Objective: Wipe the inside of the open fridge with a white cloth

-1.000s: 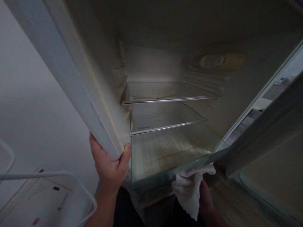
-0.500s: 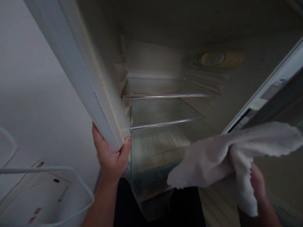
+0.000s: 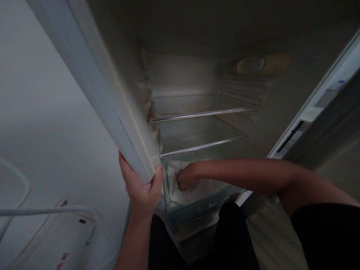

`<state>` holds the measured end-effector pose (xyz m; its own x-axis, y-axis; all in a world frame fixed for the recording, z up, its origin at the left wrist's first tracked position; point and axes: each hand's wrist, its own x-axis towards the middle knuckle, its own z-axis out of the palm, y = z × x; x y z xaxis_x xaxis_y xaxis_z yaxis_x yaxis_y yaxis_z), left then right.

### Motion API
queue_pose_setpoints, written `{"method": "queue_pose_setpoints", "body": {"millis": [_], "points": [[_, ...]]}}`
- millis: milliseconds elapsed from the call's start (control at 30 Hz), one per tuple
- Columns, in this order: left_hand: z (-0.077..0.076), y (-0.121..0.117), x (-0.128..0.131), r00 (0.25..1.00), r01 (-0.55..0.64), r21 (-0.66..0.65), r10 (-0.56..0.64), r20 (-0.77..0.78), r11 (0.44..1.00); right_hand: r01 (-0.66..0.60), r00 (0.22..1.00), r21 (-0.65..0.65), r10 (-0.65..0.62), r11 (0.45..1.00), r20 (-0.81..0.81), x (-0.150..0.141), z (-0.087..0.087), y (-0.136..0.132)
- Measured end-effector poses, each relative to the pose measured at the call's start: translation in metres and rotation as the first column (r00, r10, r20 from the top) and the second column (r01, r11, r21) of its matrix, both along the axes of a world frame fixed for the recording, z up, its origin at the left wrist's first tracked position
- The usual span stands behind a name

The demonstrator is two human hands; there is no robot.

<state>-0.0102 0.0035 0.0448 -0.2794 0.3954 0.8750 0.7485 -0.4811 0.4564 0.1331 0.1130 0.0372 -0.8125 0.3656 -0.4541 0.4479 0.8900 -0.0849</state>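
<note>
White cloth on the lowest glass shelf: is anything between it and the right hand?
Nothing visible. The right hand lies directly on the white cloth, on the lowest glass shelf.

The left hand (image 3: 142,189) is raised on the near left, with its fingers curled closed and the thumb pointing up. The right arm stretches from the near right toward the left, and the right hand (image 3: 187,178) is pressed down with bent fingers.

A white cloth (image 3: 180,187) is lying crumpled on the lowest glass shelf (image 3: 197,195), lower centre of the frame. It is sitting bunched toward the shelf's left end.
</note>
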Motion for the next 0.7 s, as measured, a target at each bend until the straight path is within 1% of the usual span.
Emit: {"method": "queue_pose_setpoints", "body": {"millis": [33,67,100,233,333,400,467,533,600,700], "points": [[-0.001,0.001,-0.001,1.0,-0.001,0.003,0.001,-0.003,1.0,-0.058,0.997,0.081,0.054,0.995,0.051,-0.008,-0.011,0.004],[-0.001,0.001,-0.001,1.0,-0.001,0.004,0.001,-0.003,1.0,-0.066,0.998,0.167,0.06,0.984,0.036,-0.015,-0.02,0.009],[-0.002,0.001,-0.001,1.0,-0.001,0.003,0.001,0.0,1.0,-0.059,0.998,0.221,0.059,0.974,0.007,-0.021,-0.025,0.014],[-0.003,0.001,-0.001,1.0,-0.003,0.007,0.003,0.005,1.0,-0.021,0.996,0.262,0.043,0.965,-0.077,-0.034,-0.037,0.041],[-0.004,0.0,-0.002,1.0,-0.012,0.031,0.013,-0.026,0.999,0.0,0.99,0.296,0.042,0.955,-0.134,-0.028,-0.047,0.062],[-0.003,0.0,-0.001,0.999,-0.028,0.051,0.031,-0.044,0.998,0.003,0.988,0.251,0.036,0.968,-0.152,-0.018,-0.054,0.076],[-0.003,0.0,-0.001,0.998,-0.04,0.056,0.042,-0.044,0.998,0.021,0.985,0.162,0.007,0.987,-0.171,-0.004,-0.059,0.087],[-0.003,0.0,-0.001,0.998,-0.043,0.044,0.044,-0.035,0.998,0.05,0.984,0.076,-0.036,0.996,-0.174,0.015,-0.06,0.096],[-0.005,0.0,-0.001,0.999,-0.037,0.032,0.038,-0.023,0.999,0.114,0.981,0.024,-0.108,0.993,-0.163,0.04,-0.058,0.101],[-0.005,0.001,-0.001,1.0,-0.011,0.029,0.012,-0.007,1.0,0.237,0.96,-0.004,-0.235,0.971,-0.15,0.091,-0.051,0.107]]}}
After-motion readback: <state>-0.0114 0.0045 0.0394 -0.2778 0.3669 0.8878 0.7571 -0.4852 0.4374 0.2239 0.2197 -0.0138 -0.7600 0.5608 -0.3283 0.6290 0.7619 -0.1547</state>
